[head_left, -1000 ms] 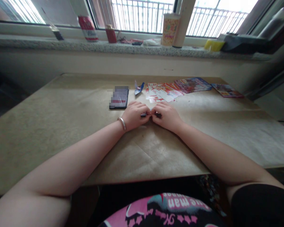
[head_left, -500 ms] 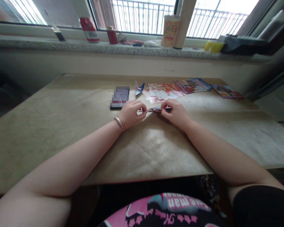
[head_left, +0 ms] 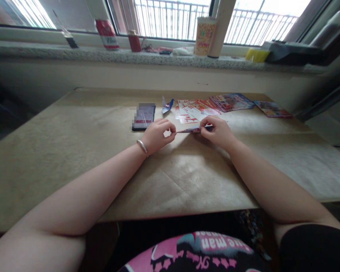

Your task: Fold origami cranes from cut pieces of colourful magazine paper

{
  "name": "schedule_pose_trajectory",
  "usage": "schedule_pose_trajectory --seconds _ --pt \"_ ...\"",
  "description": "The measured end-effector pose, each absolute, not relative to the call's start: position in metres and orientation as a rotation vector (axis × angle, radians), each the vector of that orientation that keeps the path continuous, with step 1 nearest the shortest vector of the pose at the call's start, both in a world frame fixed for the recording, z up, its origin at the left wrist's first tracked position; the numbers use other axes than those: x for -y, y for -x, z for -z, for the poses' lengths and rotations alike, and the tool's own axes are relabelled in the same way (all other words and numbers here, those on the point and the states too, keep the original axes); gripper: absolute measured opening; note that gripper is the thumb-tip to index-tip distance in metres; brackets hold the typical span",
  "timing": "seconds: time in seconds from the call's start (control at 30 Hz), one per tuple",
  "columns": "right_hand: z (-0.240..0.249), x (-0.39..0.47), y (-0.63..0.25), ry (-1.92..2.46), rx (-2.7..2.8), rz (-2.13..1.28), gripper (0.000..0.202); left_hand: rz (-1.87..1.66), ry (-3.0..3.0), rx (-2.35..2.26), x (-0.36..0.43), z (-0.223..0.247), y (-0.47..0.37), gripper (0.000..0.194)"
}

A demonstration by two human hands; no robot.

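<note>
Spread wider than before, left hand (head_left: 159, 134) and right hand (head_left: 218, 130) pinch a thin, flat, printed strip (head_left: 193, 130).

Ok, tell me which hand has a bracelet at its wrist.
The left hand: a silver bracelet circles its wrist, while the right hand has a bare wrist.

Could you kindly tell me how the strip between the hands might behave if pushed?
The strip would probably buckle easily, as it looks thin from this angle. It is likely light: the left hand and right hand each hold it in just a pinch.
</note>
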State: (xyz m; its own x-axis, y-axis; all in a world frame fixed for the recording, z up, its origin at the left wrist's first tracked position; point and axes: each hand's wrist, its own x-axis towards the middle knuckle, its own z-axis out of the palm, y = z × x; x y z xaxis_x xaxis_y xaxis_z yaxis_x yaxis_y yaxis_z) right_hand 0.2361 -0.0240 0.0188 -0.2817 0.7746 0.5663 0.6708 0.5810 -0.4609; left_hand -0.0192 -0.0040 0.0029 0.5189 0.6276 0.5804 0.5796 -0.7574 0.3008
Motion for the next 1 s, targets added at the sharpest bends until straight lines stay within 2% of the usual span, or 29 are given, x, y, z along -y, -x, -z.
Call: schedule_pose_trajectory --seconds 0.53,0.7,0.8,1.0 --pt "-0.017 0.018 -0.252 1.181 1.97 -0.167 0.004 -1.086 -2.585 -1.141 0.005 0.0 0.023 0.003" --pt "-0.014 0.022 -0.243 1.07 2.141 -0.115 0.005 -1.099 -2.746 -1.132 0.009 -0.003 0.021 0.026" --pt "-0.012 0.028 -0.23 1.005 2.25 -0.019 0.006 -0.929 -2.934 -1.047 0.01 -0.004 0.018 0.02" --pt "-0.013 0.04 -0.208 1.073 2.354 0.246 0.01 -0.798 -3.13 -1.012 0.015 -0.009 0.011 0.025"
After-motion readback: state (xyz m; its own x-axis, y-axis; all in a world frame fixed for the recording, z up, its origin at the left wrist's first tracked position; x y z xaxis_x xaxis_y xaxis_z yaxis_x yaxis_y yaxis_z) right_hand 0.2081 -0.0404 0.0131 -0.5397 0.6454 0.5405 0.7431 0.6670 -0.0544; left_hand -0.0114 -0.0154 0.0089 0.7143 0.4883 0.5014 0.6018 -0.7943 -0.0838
